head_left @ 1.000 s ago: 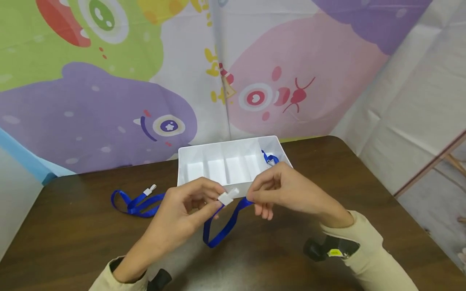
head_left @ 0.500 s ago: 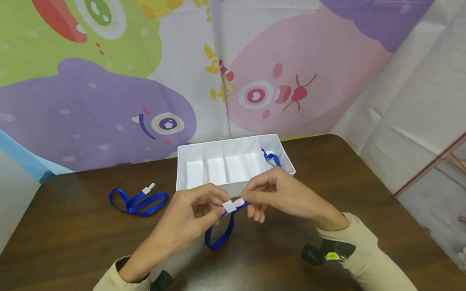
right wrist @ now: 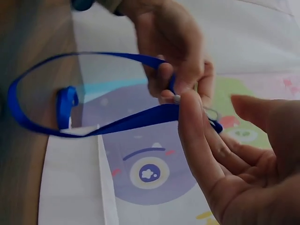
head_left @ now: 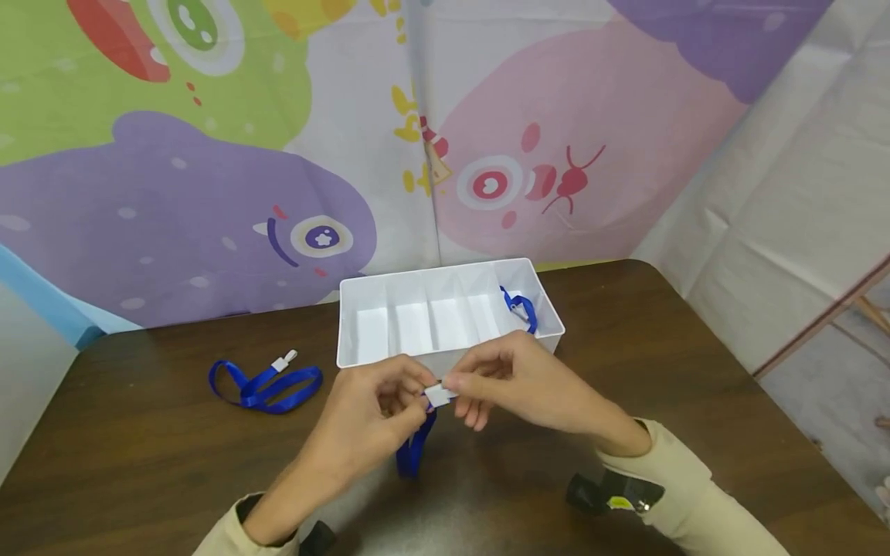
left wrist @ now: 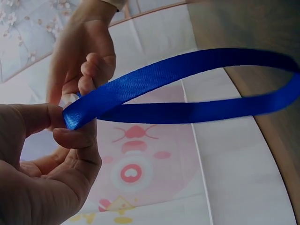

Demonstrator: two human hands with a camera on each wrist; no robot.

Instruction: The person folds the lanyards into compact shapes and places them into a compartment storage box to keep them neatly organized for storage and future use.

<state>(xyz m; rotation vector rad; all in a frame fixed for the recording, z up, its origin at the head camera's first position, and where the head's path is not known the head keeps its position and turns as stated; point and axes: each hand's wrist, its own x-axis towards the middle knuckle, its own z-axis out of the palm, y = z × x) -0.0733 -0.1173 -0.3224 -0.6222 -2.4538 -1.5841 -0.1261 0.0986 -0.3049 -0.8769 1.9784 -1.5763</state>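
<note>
Nearest the camera, both hands were occupied at the centre, above the table (head_left: pixel 174 463). The left hand (head_left: pixel 361 413) pinched a blue lanyard (head_left: pixel 412 455) beside its white clip (head_left: pixel 437 395), between thumb and curled forefinger. The right hand (head_left: pixel 531 390) also grasped it, finger and thumb meeting at the clip's far end; the exact contact was partly hidden by the fingers. The strap hung below as a loose loop, clear of the tabletop in both wrist views. It was judged light and limp, with a smooth weave that might slide between dry fingertips; the clip looked to be stiff plastic, unlikely to break under ordinary handling. The sound place to take hold was judged to be the clip body or the strap right beside it, since the loop would offer no resistance. To the left lay a second lanyard (head_left: pixel 253 396), coiled on the wood. Beyond the hands stood a white divided tray (head_left: pixel 438 361), its rightmost compartment containing a third lanyard (head_left: pixel 531 309). Behind everything hung a cartoon-printed backdrop (head_left: pixel 487 100).
</note>
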